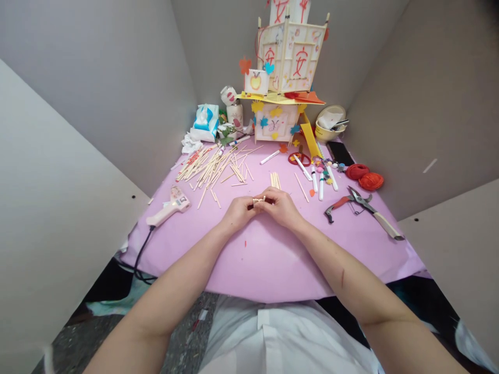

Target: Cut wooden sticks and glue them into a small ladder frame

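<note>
My left hand (240, 212) and my right hand (279, 206) meet over the middle of the purple tabletop (268, 259). Both are closed around a small bundle of wooden sticks (259, 200), whose pale ends face me between the fingers. The far ends of several sticks (275, 179) show just beyond my right hand. Whether these belong to the held bundle I cannot tell. A single stick (301, 187) lies to the right of my right hand.
Loose sticks (212, 169) are scattered at the back left, with a glue gun (171, 206) in front. Pruning shears (362, 208), red yarn (370, 181) and markers (321, 186) lie right. A decorated paper lantern tower (286, 57) stands at the back.
</note>
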The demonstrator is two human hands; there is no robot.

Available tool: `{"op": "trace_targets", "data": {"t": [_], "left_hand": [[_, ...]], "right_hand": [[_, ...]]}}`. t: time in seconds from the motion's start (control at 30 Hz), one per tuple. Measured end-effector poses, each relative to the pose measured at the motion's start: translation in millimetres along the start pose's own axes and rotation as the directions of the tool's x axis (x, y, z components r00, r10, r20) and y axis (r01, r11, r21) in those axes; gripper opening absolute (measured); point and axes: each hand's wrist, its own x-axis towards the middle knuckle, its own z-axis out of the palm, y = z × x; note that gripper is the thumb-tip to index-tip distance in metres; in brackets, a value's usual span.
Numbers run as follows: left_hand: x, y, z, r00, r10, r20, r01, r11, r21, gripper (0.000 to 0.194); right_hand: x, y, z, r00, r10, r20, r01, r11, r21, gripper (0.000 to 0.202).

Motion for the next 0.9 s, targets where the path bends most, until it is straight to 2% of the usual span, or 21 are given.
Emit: {"op": "trace_targets", "data": {"t": [0.17,0.67,0.9], "left_hand": [[-0.1,0.3,2.4,0.999,0.0,-0.047,0.001,1.0,0.024,0.018],[-3.2,4.5,3.2,0.993,-0.044,-0.106,0.052,0.996,0.072,0.02],[-5.4,6.4,6.1,0.983,-0.072,-0.166,0.087,0.993,0.084,0.02]], "right_hand": [[-3.3,0.1,3.1,0.998,-0.023,-0.061,0.024,1.0,0.019,0.008],[-4.4,5.8,5.2,0.995,0.099,-0.03,-0.094,0.986,0.138,0.009],[-5.1,8.8,6.6,0.995,0.083,-0.057,-0.073,0.986,0.153,0.003]]}}
